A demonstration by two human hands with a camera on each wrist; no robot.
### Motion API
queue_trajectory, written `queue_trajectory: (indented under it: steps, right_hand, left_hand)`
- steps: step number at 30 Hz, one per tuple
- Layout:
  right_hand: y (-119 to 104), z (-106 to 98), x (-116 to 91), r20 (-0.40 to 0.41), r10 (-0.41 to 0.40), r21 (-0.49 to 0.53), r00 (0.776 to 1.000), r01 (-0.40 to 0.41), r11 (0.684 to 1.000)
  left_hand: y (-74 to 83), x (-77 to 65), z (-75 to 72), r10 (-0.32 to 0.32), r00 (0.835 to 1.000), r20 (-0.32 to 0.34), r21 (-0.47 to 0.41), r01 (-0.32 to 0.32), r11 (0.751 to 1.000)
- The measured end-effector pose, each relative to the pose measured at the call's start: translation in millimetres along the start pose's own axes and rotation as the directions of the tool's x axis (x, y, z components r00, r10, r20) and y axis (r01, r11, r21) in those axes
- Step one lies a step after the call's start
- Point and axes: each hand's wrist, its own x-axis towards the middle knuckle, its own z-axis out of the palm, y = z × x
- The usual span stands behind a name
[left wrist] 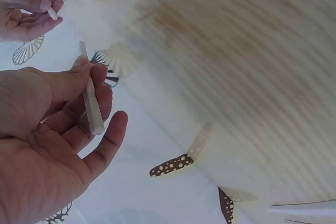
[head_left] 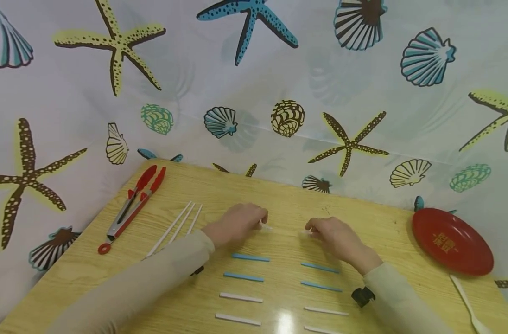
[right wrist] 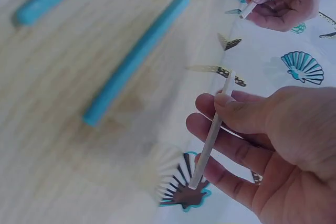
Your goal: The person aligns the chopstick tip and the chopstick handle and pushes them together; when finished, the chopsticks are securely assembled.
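Observation:
My left hand [head_left: 241, 222] pinches a short white stick [left wrist: 91, 95] between thumb and fingers, a little above the far part of the table. To its right, my right hand [head_left: 335, 235] pinches another short white stick [right wrist: 211, 135] in the same way. Nearer to me lie two columns of short sticks, set crosswise. The left column has two blue sticks [head_left: 250, 257] and then two white sticks [head_left: 240, 298]. In the right column are two blue sticks [head_left: 320, 267] and two white sticks [head_left: 326, 311], the nearest partly cut off by the frame.
Red-and-metal tongs [head_left: 135, 206] lie at the table's left edge. Three long white sticks [head_left: 183, 222] lie beside my left forearm, partly hidden by it. A red oval plate [head_left: 466, 246] sits at the right, with a white utensil [head_left: 466, 299] nearer. A patterned curtain [head_left: 258, 88] hangs behind the table.

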Motion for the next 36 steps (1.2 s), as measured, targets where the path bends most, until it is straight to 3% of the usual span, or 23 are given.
queue_trajectory:
  steps: [4,10,19,27,36]
  right_hand:
    - [-3.0,-10.3,-0.8,-0.016,0.017,-0.014,1.000,-0.018,1.000]
    - [-12.9,-28.0,-5.5,-0.084,-0.028,-0.015,0.996,0.027,1.000]
    - [-34.0,-58.0,-16.2,-0.279,-0.104,-0.024,0.955,0.101,0.995]
    - [-45.8,-57.4,-13.9,-0.387,-0.194,-0.018,0.902,0.203,0.979]
    - [-48.1,-56.5,-13.3,-0.405,-0.213,-0.022,0.889,0.224,0.974]
  left_hand:
    - [5.5,4.7,-11.0,0.010,0.997,-0.071,0.002,-0.010,1.000]
    - [15.7,1.6,-28.0,-0.005,0.984,-0.176,-0.037,-0.002,0.999]
    - [41.7,-18.3,-61.1,0.055,0.939,-0.340,-0.052,-0.077,0.996]
    - [50.7,-30.4,-70.9,0.079,0.924,-0.374,-0.035,-0.100,0.994]
    - [52.7,-27.3,-63.8,0.087,0.930,-0.358,-0.072,-0.120,0.990]
